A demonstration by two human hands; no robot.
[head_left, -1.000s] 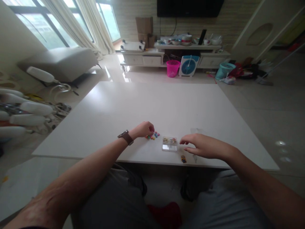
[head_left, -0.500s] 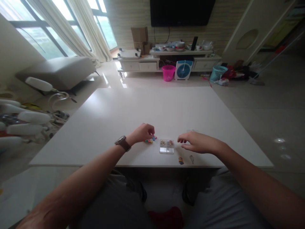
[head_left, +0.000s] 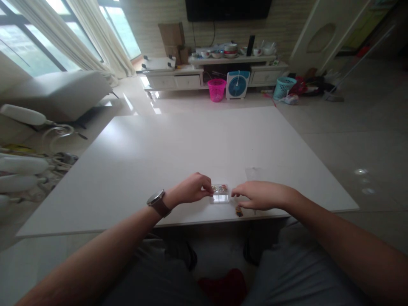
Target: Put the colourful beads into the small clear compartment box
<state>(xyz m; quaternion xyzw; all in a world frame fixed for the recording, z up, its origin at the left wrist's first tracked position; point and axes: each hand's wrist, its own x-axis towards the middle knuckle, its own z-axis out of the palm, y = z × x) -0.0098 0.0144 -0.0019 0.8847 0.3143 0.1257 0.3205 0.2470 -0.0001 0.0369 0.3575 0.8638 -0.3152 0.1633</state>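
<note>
A small clear plastic box (head_left: 219, 198) with compartments lies near the table's front edge, with small shiny ring-like items in its back compartments. My left hand (head_left: 196, 188), a watch on its wrist, has its thumb and fingers closed at the box's left edge; what they pinch is hidden. To the right of the box, my right hand (head_left: 263, 194) hovers palm down, fingers apart and holding nothing visible. Just below its thumb lies a small yellow and blue cartoon figure (head_left: 239, 211). A small pale item (head_left: 254, 211) is partly covered by that hand.
Behind my right hand lies a clear, flat sheet or lid (head_left: 253, 171). The white table (head_left: 178, 144) has its front edge close to my legs. Beyond it stand a pink basket (head_left: 216, 90), a blue fan (head_left: 238, 85) and a low cabinet. A lamp with white shades is at left.
My left hand has moved right from the small colourful pieces to the box's left edge; those pieces are now out of sight. My right hand has come lower, nearer the figure. The view has shifted.
</note>
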